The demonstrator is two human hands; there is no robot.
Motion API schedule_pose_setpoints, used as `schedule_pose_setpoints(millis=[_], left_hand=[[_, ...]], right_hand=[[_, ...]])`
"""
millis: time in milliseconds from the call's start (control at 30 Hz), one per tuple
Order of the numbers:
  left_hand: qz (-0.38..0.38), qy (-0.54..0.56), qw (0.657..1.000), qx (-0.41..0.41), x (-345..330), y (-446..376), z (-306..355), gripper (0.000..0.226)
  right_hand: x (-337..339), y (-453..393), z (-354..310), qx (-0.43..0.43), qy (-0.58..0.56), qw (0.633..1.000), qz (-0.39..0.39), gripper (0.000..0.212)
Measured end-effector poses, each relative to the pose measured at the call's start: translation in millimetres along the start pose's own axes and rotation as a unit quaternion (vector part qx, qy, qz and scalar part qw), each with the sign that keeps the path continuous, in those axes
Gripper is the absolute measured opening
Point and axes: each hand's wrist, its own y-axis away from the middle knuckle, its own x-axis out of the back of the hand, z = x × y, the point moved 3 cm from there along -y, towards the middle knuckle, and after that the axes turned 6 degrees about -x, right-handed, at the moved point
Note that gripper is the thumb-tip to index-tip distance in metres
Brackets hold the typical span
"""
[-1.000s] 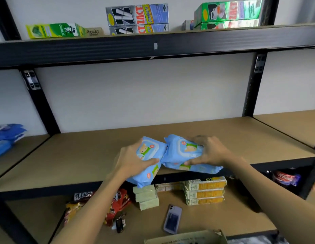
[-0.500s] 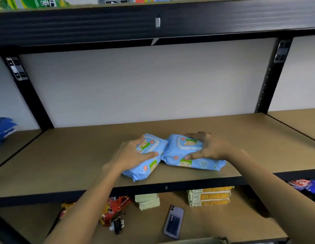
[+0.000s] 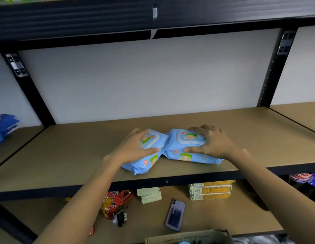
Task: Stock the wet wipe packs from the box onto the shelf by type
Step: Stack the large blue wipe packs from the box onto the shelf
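Two light blue wet wipe packs with a cartoon print lie side by side on the middle shelf (image 3: 65, 155), near its front edge. My left hand (image 3: 135, 147) grips the left wipe pack (image 3: 148, 155), fingers over its top and thumb along its near side; this pack sits at an angle. My right hand (image 3: 211, 143) holds the right wipe pack (image 3: 185, 148), fingers spread across the lid and thumb on the front face. The two packs touch at their inner ends. The cardboard box (image 3: 188, 237) shows at the bottom edge.
Darker blue wipe packs (image 3: 5, 125) are stacked on the shelf bay to the left. On the lower shelf lie a phone (image 3: 175, 214), yellow cartons (image 3: 211, 190), a red snack bag (image 3: 114, 201) and keys (image 3: 120, 218). A black upright (image 3: 271, 67) bounds the bay on the right.
Both hands carried the packs forward from in front of the shelf edge and set them down on the middle shelf. The camera view tilted down and moved closer.
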Motion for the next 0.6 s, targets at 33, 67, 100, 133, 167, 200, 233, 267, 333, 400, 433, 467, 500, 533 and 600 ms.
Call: schedule_pose_setpoints(millis=[33, 67, 100, 133, 167, 200, 233, 267, 333, 400, 433, 467, 500, 533, 600], left_hand=[[0.003, 0.004, 1.000, 0.000, -1, 1, -1, 0.078], [0.007, 0.008, 1.000, 0.001, -1, 1, -1, 0.076], [0.008, 0.008, 1.000, 0.003, -1, 1, -2, 0.075], [0.008, 0.004, 1.000, 0.004, -1, 2, -2, 0.074], [0.009, -0.001, 1.000, 0.007, -1, 1, -2, 0.073], [0.011, -0.007, 1.000, 0.012, -1, 2, 0, 0.072], [0.011, -0.015, 1.000, 0.021, -1, 2, 1, 0.072], [0.009, -0.027, 0.999, 0.030, 0, 2, 3, 0.072], [0.001, -0.050, 0.998, 0.038, 1, 2, 4, 0.069], [-0.010, -0.042, 0.999, 0.019, 4, 3, 2, 0.062], [-0.016, -0.035, 0.999, 0.007, 5, 3, 2, 0.057], [-0.019, -0.032, 0.999, -0.003, 6, 3, 1, 0.054], [-0.019, -0.032, 0.999, -0.004, 6, 3, 1, 0.052], [-0.015, -0.038, 0.999, 0.005, 8, 3, 2, 0.052], [-0.012, -0.087, 0.995, 0.037, 11, 2, 8, 0.058]], right_hand=[[-2, 1, 1, -0.002, -0.006, 1.000, 0.000, 0.096], [-3, 1, 1, -0.002, -0.013, 1.000, 0.001, 0.097], [-3, 0, 2, -0.003, -0.022, 1.000, 0.000, 0.099], [-3, 0, 3, -0.004, -0.030, 1.000, -0.001, 0.100], [-3, 0, 3, -0.005, -0.037, 0.999, -0.004, 0.100], [-2, 0, 3, -0.003, -0.040, 0.999, -0.009, 0.100], [-1, 1, 3, 0.000, -0.042, 0.999, -0.015, 0.100], [0, 1, 3, 0.003, -0.043, 0.999, -0.021, 0.100], [2, 0, 5, 0.012, -0.051, 0.998, -0.032, 0.101], [3, 0, 7, 0.023, -0.068, 0.996, -0.044, 0.097], [4, -1, 9, 0.028, -0.074, 0.996, -0.048, 0.094], [5, -2, 9, 0.033, -0.077, 0.995, -0.051, 0.089], [6, -2, 9, 0.036, -0.079, 0.995, -0.055, 0.086], [6, -3, 10, 0.039, -0.079, 0.994, -0.062, 0.084], [8, -3, 10, 0.044, -0.067, 0.994, -0.074, 0.084]])
